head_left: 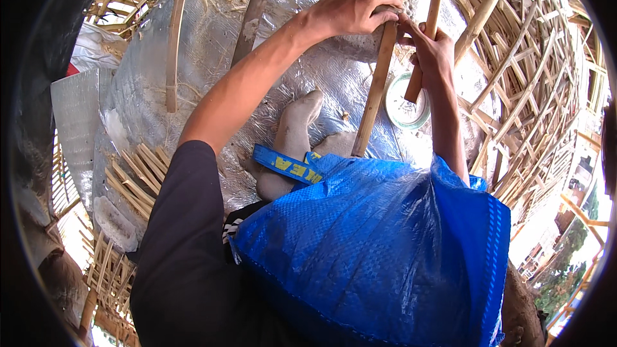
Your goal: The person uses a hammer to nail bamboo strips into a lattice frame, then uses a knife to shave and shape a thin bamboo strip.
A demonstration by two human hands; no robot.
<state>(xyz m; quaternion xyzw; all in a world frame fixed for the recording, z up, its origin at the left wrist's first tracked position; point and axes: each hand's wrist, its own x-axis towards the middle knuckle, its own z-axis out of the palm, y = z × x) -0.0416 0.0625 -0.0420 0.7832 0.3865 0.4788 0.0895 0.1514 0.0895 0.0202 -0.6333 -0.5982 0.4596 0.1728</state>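
The left hand [353, 8] pinches the top of a bamboo strip [376, 83] lying on the silver sheet [205, 45] near its upper edge. The right hand [432, 51] grips a hammer [427, 19], head raised. The strip looks placed but not yet fastened.

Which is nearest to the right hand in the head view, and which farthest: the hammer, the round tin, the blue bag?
1. Hammer: held in the right hand.
2. Round tin: just below the hand, on the silver sheet.
3. Blue bag: lowest, near the person's body.
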